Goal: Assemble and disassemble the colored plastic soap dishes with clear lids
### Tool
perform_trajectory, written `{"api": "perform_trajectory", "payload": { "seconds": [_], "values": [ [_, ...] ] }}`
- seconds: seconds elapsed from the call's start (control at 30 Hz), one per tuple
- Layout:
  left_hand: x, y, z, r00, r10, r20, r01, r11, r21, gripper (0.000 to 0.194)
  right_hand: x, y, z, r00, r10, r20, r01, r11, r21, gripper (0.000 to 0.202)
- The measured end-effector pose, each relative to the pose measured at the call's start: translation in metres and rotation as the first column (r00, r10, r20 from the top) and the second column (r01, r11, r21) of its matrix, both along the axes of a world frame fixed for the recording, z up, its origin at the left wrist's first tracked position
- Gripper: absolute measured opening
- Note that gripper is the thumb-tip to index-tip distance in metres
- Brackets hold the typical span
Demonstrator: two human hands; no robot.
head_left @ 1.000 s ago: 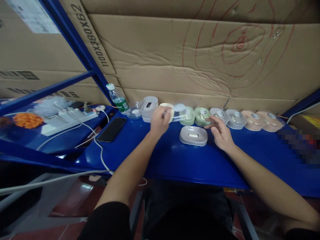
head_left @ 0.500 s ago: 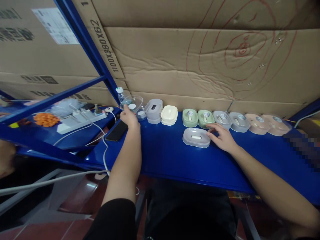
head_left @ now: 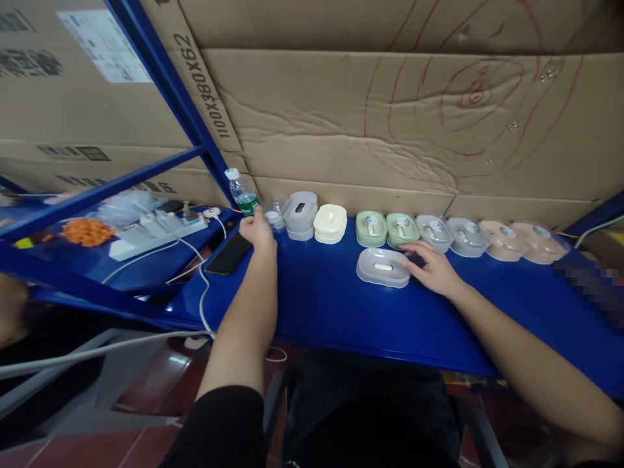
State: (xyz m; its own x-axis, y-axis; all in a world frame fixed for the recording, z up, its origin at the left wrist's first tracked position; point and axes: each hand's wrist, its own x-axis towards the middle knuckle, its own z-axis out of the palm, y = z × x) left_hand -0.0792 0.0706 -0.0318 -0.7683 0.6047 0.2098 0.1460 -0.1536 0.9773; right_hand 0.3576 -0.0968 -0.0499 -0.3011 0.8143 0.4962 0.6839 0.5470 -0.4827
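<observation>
My left hand (head_left: pixel 256 229) has its fingers curled beside the clear plastic tubs (head_left: pixel 276 216). Whether anything sits inside the curl is hidden. Just behind that hand stands a water bottle (head_left: pixel 242 193) with a green label. My right hand (head_left: pixel 429 266) rests at the right end of a shallow grey plastic lid (head_left: pixel 382 268) with a white bar in its middle. Its thumb touches the lid's rim and the fingers are apart. A grey plastic stack (head_left: pixel 299 216) with a dark slot and a cream box (head_left: pixel 330 224) stand between my hands.
Two green boxes (head_left: pixel 370 229), two grey boxes (head_left: pixel 468 237) and two pink boxes (head_left: pixel 541 243) line the cardboard wall (head_left: pixel 312 84). A phone (head_left: pixel 228 254) lies left. Beyond the blue frame post sit a power strip (head_left: pixel 158 234), cables and orange pieces (head_left: pixel 88 232).
The wide clear bowl that my left hand held no longer shows in its fingers. That hand has moved slightly right and down, uncovering the bottle's label. My right hand keeps its place.
</observation>
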Motion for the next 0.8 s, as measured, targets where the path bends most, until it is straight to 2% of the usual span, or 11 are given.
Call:
{"api": "perform_trajectory", "payload": {
  "seconds": [0.1,0.17,0.27,0.3,0.33,0.4,0.43,0.47,0.53,0.63,0.8],
  "values": [
    [0.008,-0.005,0.010,0.986,0.166,-0.024,-0.159,0.973,0.165,0.040,-0.001,0.000,0.001,0.997,0.052,0.062,-0.049,0.997,-0.052,0.060],
    [0.022,-0.015,0.018,0.985,0.099,-0.142,-0.055,0.956,0.288,0.037,-0.001,0.000,0.000,0.988,0.102,0.116,-0.091,0.991,-0.094,0.077],
    [0.057,-0.045,0.024,0.902,-0.139,-0.408,0.289,0.898,0.333,0.030,-0.003,0.001,-0.002,0.977,0.133,0.169,-0.111,0.984,-0.136,0.093],
    [0.071,-0.057,0.024,0.811,-0.226,-0.539,0.430,0.856,0.287,0.029,-0.003,0.001,-0.003,0.976,0.129,0.176,-0.105,0.984,-0.141,0.095],
    [0.085,-0.070,0.024,0.658,-0.326,-0.679,0.579,0.795,0.180,0.029,-0.003,0.000,-0.003,0.977,0.119,0.177,-0.094,0.985,-0.144,0.095],
    [0.109,-0.093,0.023,0.195,-0.508,-0.839,0.770,0.609,-0.190,0.038,-0.003,0.000,-0.004,0.981,0.098,0.170,-0.074,0.987,-0.140,0.095],
    [0.119,-0.102,0.022,0.009,-0.548,-0.836,0.789,0.518,-0.330,0.049,-0.003,-0.001,-0.003,0.983,0.088,0.163,-0.067,0.989,-0.131,0.095],
    [0.127,-0.109,0.020,-0.119,-0.581,-0.805,0.781,0.446,-0.437,0.064,-0.003,-0.002,-0.003,0.985,0.079,0.153,-0.062,0.991,-0.118,0.095],
    [0.137,-0.115,0.016,-0.267,-0.643,-0.718,0.725,0.357,-0.589,0.091,-0.003,-0.003,-0.001,0.989,0.068,0.134,-0.057,0.995,-0.083,0.095],
    [0.140,-0.113,0.009,-0.320,-0.723,-0.612,0.658,0.295,-0.693,0.107,-0.003,-0.004,0.001,0.993,0.064,0.099,-0.062,0.998,-0.022,0.094],
    [0.137,-0.107,0.006,-0.252,-0.751,-0.610,0.728,0.268,-0.631,0.111,-0.001,-0.004,0.001,0.998,0.055,0.036,-0.056,0.998,0.015,0.090]
  ]
}}
